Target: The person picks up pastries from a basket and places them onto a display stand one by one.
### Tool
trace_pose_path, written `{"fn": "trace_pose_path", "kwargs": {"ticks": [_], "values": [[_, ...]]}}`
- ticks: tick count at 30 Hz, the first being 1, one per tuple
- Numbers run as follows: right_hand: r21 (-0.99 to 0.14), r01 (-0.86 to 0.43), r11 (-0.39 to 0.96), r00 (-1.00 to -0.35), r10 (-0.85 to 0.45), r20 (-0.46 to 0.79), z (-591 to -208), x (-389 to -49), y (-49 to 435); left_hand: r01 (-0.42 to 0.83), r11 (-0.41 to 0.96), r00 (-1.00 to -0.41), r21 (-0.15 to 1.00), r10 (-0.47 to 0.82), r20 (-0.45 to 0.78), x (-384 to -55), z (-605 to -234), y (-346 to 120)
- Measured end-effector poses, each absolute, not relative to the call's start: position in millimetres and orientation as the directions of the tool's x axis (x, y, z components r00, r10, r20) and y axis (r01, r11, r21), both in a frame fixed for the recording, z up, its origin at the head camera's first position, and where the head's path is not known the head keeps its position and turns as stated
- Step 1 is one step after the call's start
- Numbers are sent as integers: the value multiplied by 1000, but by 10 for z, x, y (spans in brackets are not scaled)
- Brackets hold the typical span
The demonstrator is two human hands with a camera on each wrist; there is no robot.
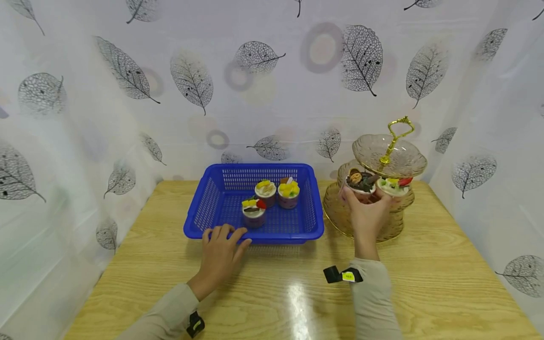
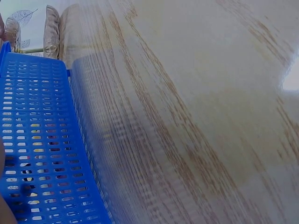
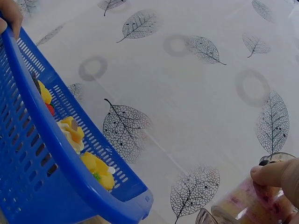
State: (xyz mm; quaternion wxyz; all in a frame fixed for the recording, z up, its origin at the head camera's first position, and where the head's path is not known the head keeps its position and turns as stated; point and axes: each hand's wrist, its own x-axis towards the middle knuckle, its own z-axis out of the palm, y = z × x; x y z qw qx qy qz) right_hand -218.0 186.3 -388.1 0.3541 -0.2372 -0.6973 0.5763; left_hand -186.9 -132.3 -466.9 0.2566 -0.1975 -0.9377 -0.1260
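In the head view my right hand (image 1: 367, 217) grips a small dessert cup (image 1: 361, 182) with a dark chocolate topping, at the middle level of a tiered stand (image 1: 405, 158). The right wrist view shows the thumb against this cup's pink-and-cream side (image 3: 245, 200). Just right of it, another cup (image 1: 394, 187) topped with cream, green and red bits sits on the stand. My left hand (image 1: 221, 255) rests at the front rim of a blue plastic basket (image 1: 195, 215), fingers laid over the edge. Inside stand three cups: one red-and-yellow-topped (image 1: 253, 217), one cream-topped (image 1: 265, 194), one yellow-topped (image 1: 289, 194).
The stand has clear amber scalloped plates and a gold handle (image 1: 399, 130) on top. Its wide bottom plate (image 1: 335, 219) lies just right of the basket. Both stand on a wooden table (image 1: 272, 293), with a leaf-patterned curtain (image 1: 272, 94) close behind and at the sides.
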Motion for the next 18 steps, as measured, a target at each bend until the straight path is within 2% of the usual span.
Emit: {"fn": "trace_pose_path", "kwargs": {"ticks": [8,18], "values": [[-959,37,280,-652,734,189,-3826,-2193,1886,431,892,-795,138,303,525,-1864,-4674,-1334],[-904,127,409,-671,707,225,-3756,-2181,1926,445,886,-779,131,311,544,-1866,-4668,-1323]]}}
